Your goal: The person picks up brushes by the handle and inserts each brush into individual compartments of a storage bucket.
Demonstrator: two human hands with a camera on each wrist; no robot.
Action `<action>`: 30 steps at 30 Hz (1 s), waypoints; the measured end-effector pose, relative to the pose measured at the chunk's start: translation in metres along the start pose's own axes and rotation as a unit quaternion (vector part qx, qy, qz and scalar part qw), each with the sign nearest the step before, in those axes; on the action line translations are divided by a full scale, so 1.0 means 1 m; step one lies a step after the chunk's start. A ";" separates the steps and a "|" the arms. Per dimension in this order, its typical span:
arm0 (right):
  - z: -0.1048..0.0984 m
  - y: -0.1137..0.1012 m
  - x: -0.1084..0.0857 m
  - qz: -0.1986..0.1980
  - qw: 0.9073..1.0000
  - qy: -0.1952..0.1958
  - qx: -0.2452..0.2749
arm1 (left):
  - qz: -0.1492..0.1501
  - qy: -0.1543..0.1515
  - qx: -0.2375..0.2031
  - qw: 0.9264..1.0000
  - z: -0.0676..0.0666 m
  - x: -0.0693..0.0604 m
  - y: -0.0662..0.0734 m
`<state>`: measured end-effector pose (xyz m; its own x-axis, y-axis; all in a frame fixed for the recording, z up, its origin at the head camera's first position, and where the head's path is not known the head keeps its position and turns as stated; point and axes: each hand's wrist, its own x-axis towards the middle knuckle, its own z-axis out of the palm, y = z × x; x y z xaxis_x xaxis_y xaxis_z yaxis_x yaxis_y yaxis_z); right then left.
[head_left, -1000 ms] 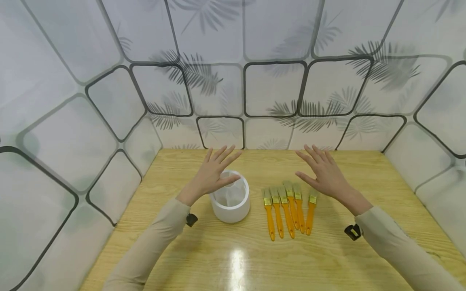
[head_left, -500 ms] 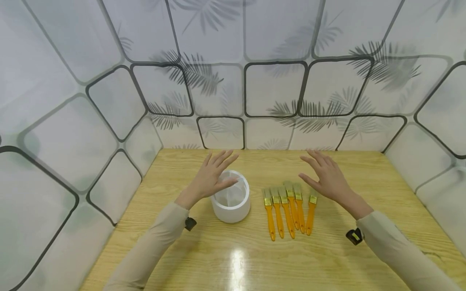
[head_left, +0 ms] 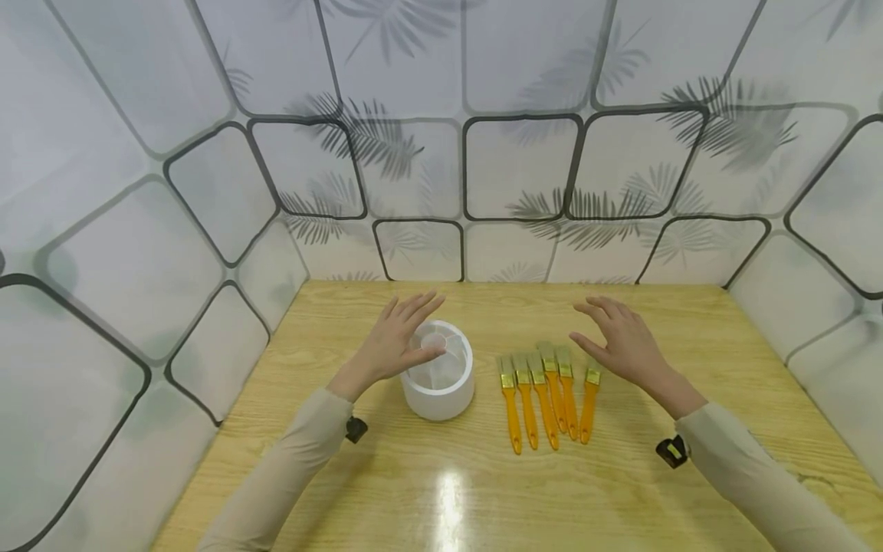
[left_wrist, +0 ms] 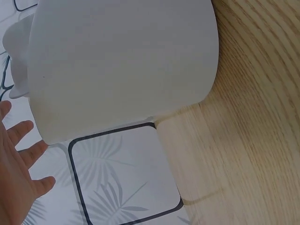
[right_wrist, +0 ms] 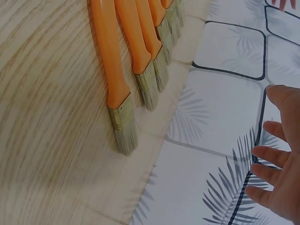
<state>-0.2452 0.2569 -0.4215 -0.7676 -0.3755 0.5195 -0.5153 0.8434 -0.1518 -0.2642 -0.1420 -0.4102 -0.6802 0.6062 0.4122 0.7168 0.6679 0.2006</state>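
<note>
A white round holder (head_left: 438,402) with inner dividers stands on the table, its wall large in the left wrist view (left_wrist: 126,65). The left hand (head_left: 389,345) hovers over its left rim, fingers spread and holding nothing; in its wrist view that hand (left_wrist: 18,164) is beside the holder. Several orange-handled brushes (head_left: 540,399) lie to the right of the holder, bristles toward the back, the rightmost one (head_left: 589,406) slightly apart. Above and right of them hangs the empty right hand (head_left: 626,345), its fingers extended. The right wrist view shows this hand (right_wrist: 286,154) away from the bristles (right_wrist: 125,140).
The wooden table (head_left: 386,491) reaches back to a patterned sheet (head_left: 517,169) that also rises on the left and right sides. A dark wrist device (head_left: 356,429) sits under the left sleeve, another (head_left: 671,451) under the right.
Both hands have moved slightly down in the head view, toward the near side, and the left thumb covers less of the holder. The holder and the brushes have stayed where they were.
</note>
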 end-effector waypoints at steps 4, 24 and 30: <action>0.002 0.000 -0.005 0.007 1.000 -0.004 0.001 | -0.007 -0.006 -0.003 1.000 0.002 -0.004 -0.002; 0.005 0.011 -0.018 0.052 0.996 -0.065 -0.013 | -0.017 -0.003 -0.037 0.999 0.010 -0.024 -0.014; 0.006 0.012 -0.023 0.078 0.991 -0.112 -0.008 | -0.008 -0.004 -0.042 0.999 0.012 -0.027 -0.015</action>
<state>-0.2359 0.2738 -0.4407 -0.9035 -0.3147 0.2908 -0.3792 0.9033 -0.2008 -0.2582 -0.1629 -0.4348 -0.6932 0.5990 0.4008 0.7154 0.6396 0.2812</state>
